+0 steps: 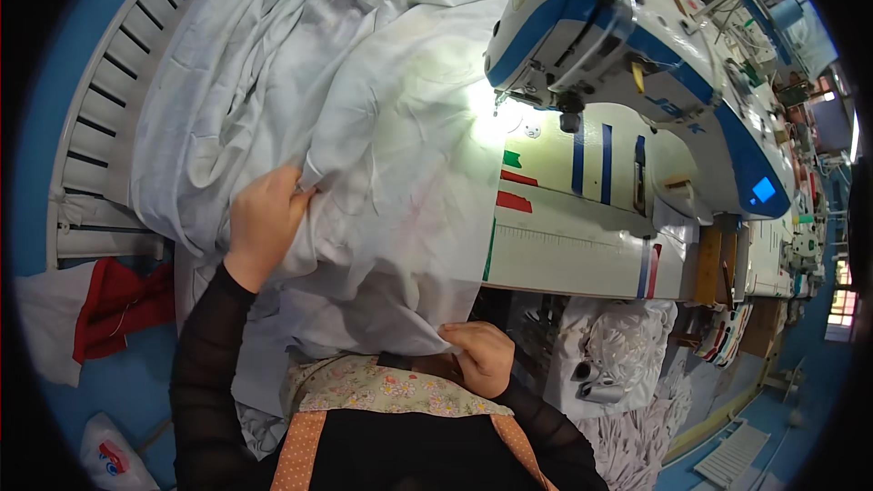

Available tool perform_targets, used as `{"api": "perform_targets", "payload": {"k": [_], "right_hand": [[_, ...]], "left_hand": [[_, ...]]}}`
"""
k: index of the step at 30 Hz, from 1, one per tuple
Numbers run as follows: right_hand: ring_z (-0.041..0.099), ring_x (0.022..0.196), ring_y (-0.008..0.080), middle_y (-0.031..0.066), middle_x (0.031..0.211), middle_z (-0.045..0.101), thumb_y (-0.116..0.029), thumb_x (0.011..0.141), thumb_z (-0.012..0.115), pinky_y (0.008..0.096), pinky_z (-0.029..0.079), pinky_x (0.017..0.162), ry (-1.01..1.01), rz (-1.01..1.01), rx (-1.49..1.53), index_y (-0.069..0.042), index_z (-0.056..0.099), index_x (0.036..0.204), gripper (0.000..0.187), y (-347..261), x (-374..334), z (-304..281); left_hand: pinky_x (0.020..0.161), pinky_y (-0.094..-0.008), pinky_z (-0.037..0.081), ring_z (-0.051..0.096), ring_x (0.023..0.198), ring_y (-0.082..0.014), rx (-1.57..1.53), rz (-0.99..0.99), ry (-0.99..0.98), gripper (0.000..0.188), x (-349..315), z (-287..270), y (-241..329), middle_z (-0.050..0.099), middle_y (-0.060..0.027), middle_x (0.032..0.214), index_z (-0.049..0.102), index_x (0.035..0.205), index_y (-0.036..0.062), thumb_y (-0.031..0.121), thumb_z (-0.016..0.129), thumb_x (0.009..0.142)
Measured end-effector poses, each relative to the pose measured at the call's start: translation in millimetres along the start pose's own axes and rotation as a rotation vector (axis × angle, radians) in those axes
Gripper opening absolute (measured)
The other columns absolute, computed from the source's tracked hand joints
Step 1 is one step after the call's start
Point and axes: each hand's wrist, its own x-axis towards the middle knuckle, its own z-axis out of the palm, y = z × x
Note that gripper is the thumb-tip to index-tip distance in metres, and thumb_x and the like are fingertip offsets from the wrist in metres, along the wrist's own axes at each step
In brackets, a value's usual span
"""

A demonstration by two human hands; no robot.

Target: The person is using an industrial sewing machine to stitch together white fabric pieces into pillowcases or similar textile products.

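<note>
A large white cloth point(391, 127) lies in folds over the sewing table and hangs down toward my lap. My left hand point(265, 223) pinches a fold of it near the middle left, thumb against the fingers. Down at the cloth's near right corner, my right hand point(482, 355) grips the edge between thumb and fingers. A white and blue sewing machine point(627, 45) stands at the upper right. Its lamp lights the cloth's right edge beside the needle area, and the cloth hides part of the bed there.
Coloured tape strips mark the white table point(582, 255) right of the cloth. A slatted white rack point(91, 118) borders the left. Red and white fabric point(123, 309) lies at the lower left. Below the table on the right sits a plastic-wrapped bundle point(618, 345).
</note>
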Motion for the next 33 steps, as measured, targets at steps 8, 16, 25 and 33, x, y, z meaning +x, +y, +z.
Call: {"api": "perform_targets", "payload": {"k": [8, 16, 25, 33], "right_hand": [[0.070, 0.086, 0.0283, 0.0110, 0.088, 0.070, 0.009, 0.059, 0.059, 0.0340, 0.053, 0.071, -0.009, -0.071, -0.036, -0.002, 0.068, 0.095, 0.039, 11.3, 23.6, -10.6], [0.070, 0.086, 0.0255, 0.0087, 0.089, 0.070, -0.003, 0.056, 0.075, 0.0318, 0.053, 0.067, -0.009, -0.205, -0.131, -0.003, 0.068, 0.094, 0.039, -1.5, 56.2, -19.8], [0.070, 0.086, 0.0245, 0.0078, 0.087, 0.070, 0.001, 0.064, 0.069, 0.0293, 0.051, 0.060, -0.025, -0.238, -0.193, -0.003, 0.067, 0.089, 0.026, -5.0, 92.2, -33.0], [0.070, 0.085, 0.0242, 0.0065, 0.085, 0.070, 0.002, 0.065, 0.067, 0.0302, 0.051, 0.063, -0.092, -0.232, -0.273, -0.004, 0.067, 0.087, 0.022, -0.4, 123.4, -45.9]], "left_hand": [[0.058, -0.0487, 0.045, 0.060, 0.068, -0.0383, 0.045, 0.120, 0.064, 0.015, 64.8, 24.2, -33.5, 0.062, -0.0157, 0.074, 0.052, 0.089, 0.0052, 0.012, 0.062, 0.080], [0.058, -0.0483, 0.046, 0.062, 0.068, -0.0386, 0.084, 0.131, 0.087, 0.014, 127.3, 46.2, -50.0, 0.063, -0.0171, 0.073, 0.052, 0.090, 0.0080, 0.019, 0.061, 0.087], [0.058, -0.0501, 0.046, 0.062, 0.068, -0.0396, 0.132, 0.101, 0.070, 0.020, 179.5, 63.7, -49.8, 0.064, -0.0173, 0.071, 0.053, 0.091, 0.0066, 0.026, 0.057, 0.091], [0.066, -0.0530, 0.046, 0.062, 0.077, -0.0431, 0.127, 0.031, -0.006, 0.027, 225.3, 79.1, -58.3, 0.066, -0.0204, 0.081, 0.052, 0.093, 0.0039, 0.030, 0.051, 0.093]]}}
